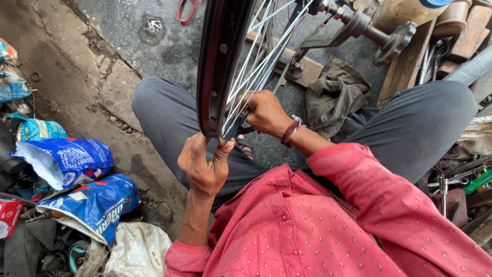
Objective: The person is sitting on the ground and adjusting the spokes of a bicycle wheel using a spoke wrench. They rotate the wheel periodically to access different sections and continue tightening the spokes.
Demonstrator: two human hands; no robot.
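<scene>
A black bicycle wheel rim (218, 66) with silver spokes (256, 61) stands upright in front of me, its axle (359, 25) held in a stand at the upper right. My left hand (202, 164) grips the bottom edge of the rim, thumb on one side and fingers on the other. My right hand (264, 110) reaches in among the spokes near the rim, fingers closed around a spoke or a small tool; I cannot tell which. A red thread band sits on the right wrist. I sit with grey-trousered legs spread either side of the wheel.
Blue and white plastic bags (77, 179) and scrap lie at the left. A crumpled olive cloth (333, 95) lies on the dark floor beyond my right knee. Wooden blocks (410, 61) and metal tools (456, 179) crowd the right side.
</scene>
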